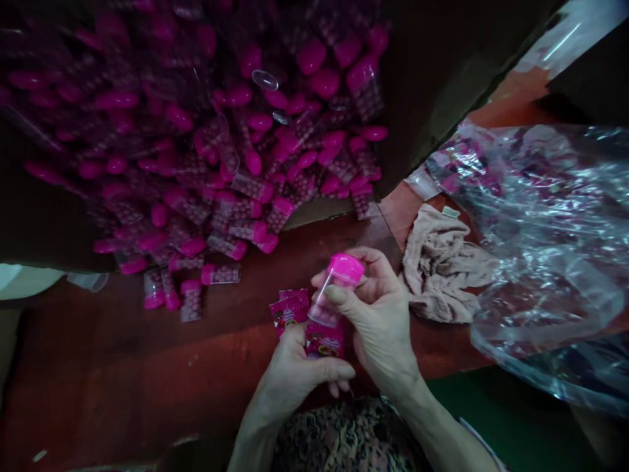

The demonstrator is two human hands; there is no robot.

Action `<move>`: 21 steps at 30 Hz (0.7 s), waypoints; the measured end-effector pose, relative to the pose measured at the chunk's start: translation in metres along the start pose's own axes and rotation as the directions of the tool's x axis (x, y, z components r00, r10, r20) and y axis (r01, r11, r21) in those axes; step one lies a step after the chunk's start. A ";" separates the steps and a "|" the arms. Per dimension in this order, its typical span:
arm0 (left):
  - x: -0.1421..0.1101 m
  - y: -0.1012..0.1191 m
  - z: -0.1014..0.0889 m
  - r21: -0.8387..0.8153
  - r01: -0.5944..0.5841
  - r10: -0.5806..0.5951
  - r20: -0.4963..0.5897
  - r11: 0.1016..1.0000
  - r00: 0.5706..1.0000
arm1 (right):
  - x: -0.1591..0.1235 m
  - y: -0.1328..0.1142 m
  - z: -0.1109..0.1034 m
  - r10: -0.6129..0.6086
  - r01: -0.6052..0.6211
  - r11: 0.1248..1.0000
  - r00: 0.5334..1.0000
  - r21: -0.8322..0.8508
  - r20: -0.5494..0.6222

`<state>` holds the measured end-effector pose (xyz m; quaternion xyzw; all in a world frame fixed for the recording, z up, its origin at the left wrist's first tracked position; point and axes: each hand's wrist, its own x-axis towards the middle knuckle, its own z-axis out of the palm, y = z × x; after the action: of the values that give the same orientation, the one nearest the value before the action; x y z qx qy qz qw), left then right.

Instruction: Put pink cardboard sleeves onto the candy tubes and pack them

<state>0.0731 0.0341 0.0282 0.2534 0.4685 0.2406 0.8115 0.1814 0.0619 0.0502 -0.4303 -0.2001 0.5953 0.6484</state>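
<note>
My right hand [386, 321] is closed around a small clear jar [327, 298] with a bright pink cap, tilted and filled with pale pink balls. Just below it, my left hand [299, 370] has its fingers closed on several pink printed labels [291, 309]. Part of the labels is covered by the jar and my fingers, and whether they are flat cards or small packets I cannot tell. Beyond my hands, a large heap of similar pink-capped jars [250, 187] spills out of a dark cardboard box [417, 85] onto the red-brown table [147, 367].
A crumpled beige cloth [442, 265] lies right of my hands. Past it, a big clear plastic bag [550, 262] with pink printed pieces spreads over the table's right side. A few loose jars [190, 300] lie before the box. A white rounded object [27, 280] shows at the left edge.
</note>
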 end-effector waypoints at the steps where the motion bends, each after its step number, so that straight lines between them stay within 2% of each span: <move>1: 0.000 0.000 0.000 0.002 0.008 -0.008 0.002 1.000 1.000 | 0.000 0.001 0.000 0.011 -0.011 1.000 1.000 -0.005 0.002; 8: 0.002 0.001 -0.001 -0.081 0.039 -0.037 0.027 0.996 0.999 | 0.001 0.003 -0.009 0.042 -0.043 0.999 0.999 -0.033 -0.033; 12: 0.003 -0.002 -0.001 -0.089 0.015 -0.010 0.051 0.996 0.999 | -0.002 0.003 -0.013 -0.053 0.038 0.985 0.995 -0.169 -0.083; 16: 0.005 -0.010 -0.001 -0.071 -0.051 0.054 0.046 0.996 0.997 | -0.005 0.004 -0.014 -0.180 0.122 0.932 0.973 -0.340 -0.143; 21: 0.008 -0.015 0.001 -0.045 -0.109 0.108 -0.007 0.993 0.994 | -0.006 0.007 -0.013 -0.232 0.140 0.904 0.954 -0.404 -0.189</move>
<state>0.0797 0.0275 0.0138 0.2596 0.4503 0.2954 0.8016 0.1862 0.0512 0.0389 -0.5950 -0.2764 0.4246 0.6239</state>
